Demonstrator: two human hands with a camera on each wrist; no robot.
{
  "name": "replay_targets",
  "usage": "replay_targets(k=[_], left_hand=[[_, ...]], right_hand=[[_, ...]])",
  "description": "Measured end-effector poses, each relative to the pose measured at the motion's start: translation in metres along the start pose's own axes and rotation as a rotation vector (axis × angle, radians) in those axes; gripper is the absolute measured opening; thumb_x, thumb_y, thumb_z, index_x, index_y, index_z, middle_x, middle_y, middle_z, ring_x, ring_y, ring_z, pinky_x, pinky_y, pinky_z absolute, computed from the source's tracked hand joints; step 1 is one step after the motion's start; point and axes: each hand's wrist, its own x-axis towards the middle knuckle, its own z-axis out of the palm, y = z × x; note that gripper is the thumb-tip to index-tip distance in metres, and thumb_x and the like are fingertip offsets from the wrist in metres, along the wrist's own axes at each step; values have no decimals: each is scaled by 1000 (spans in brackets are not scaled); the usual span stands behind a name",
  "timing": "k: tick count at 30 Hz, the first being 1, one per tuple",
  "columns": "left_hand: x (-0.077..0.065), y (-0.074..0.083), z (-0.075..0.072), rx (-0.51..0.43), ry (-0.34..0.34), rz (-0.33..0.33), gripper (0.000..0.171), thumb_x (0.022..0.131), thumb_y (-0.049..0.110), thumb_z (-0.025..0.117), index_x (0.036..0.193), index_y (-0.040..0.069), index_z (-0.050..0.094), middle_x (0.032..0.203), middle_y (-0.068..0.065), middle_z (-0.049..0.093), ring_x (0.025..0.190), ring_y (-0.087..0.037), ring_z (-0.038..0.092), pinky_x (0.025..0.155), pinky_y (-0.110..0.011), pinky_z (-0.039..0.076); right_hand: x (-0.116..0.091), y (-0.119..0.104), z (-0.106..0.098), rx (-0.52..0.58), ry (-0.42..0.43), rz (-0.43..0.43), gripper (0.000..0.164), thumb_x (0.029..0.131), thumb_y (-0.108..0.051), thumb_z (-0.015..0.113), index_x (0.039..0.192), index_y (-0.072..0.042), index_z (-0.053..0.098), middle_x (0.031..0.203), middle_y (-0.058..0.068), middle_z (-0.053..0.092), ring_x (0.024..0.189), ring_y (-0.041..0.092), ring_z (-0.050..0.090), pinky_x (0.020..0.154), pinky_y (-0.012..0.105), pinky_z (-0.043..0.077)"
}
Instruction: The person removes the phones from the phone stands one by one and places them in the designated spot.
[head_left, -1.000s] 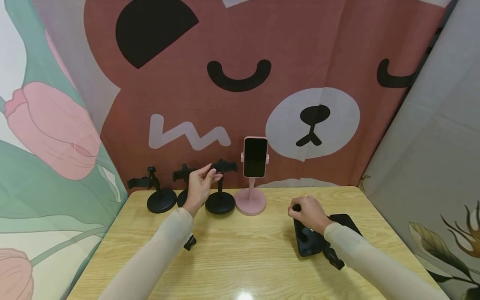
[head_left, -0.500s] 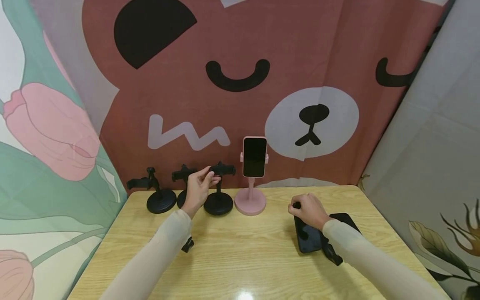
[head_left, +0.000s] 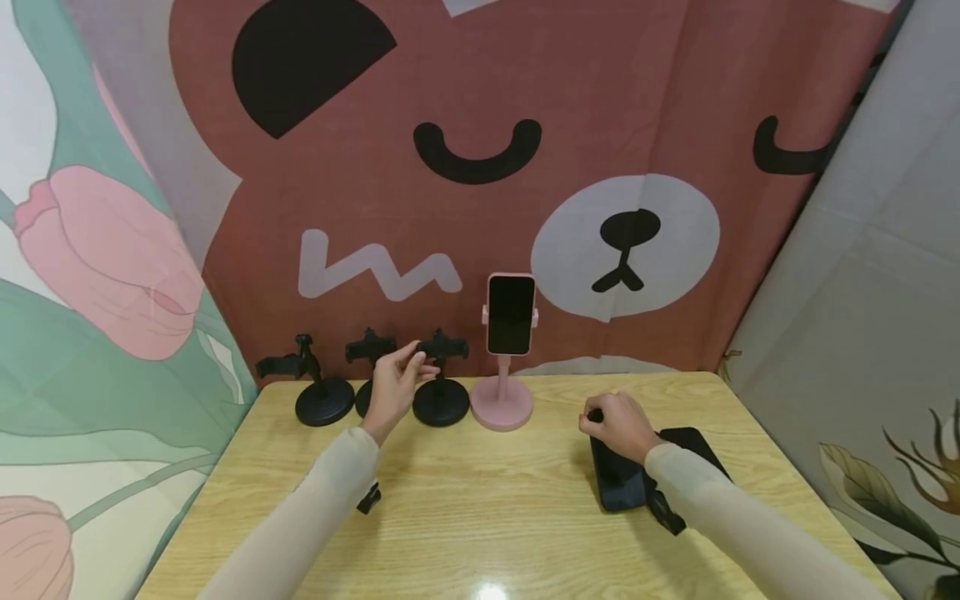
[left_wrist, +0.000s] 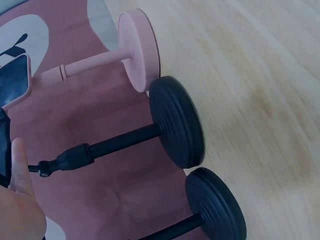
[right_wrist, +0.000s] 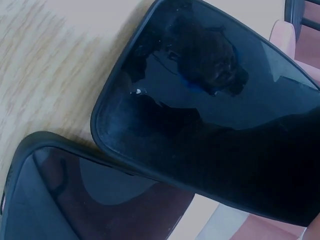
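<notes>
In the head view, my left hand (head_left: 395,385) pinches the clamp (head_left: 444,346) of a black phone stand (head_left: 441,403). The stand is upright, its round base on the table. In the left wrist view, the hand's thumb side (left_wrist: 20,205) touches the clamp (left_wrist: 4,150) at the top of the stem. At the right, my right hand (head_left: 621,423) grips the upper end of a black phone (head_left: 622,483), tilted up from the table. A second black phone (right_wrist: 100,195) lies partly behind it. The right hand's fingers are mostly hidden in the wrist view.
A pink stand (head_left: 501,405) holding a phone (head_left: 511,315) stands right of the black one. Two more black stands, one at the far left (head_left: 324,402), line the table's back edge. Small black parts (head_left: 369,498) lie near each forearm. A patterned cloth hangs behind.
The black stand's clamp has moved slightly down and left with my left hand, and its base has shifted a little. My right hand and the phone have hardly moved.
</notes>
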Motion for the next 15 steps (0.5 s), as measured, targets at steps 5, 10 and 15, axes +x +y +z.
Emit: replay_targets(k=[5,10,15], left_hand=[[-3,-1,-3,2,-3,-13,45,106,8,50,149,-5,44,124,-32,65,90,-23,77,86,-36,62],[-6,-5,-4,6,-2,-2,45,106,8,49,149,-6,44,125,-33,65,90,-32,76,82,-32,63],[-8,-5,-5,21,2,8,46,106,10,49,149,-6,42,121,-34,65,89,-32,76,77,-26,63]], right_hand=[[-3,3,5,-25,2,-12,24,91,-18,67,68,-25,66,57,-14,54,49,5,38,66,33,43],[-3,5,8,10,-22,2,22,91,-17,67,70,-23,66,57,-13,54,47,4,38,53,22,35],[-3,5,8,36,-48,9,21,93,-18,68,72,-21,66,59,-11,54,48,5,40,50,21,35]])
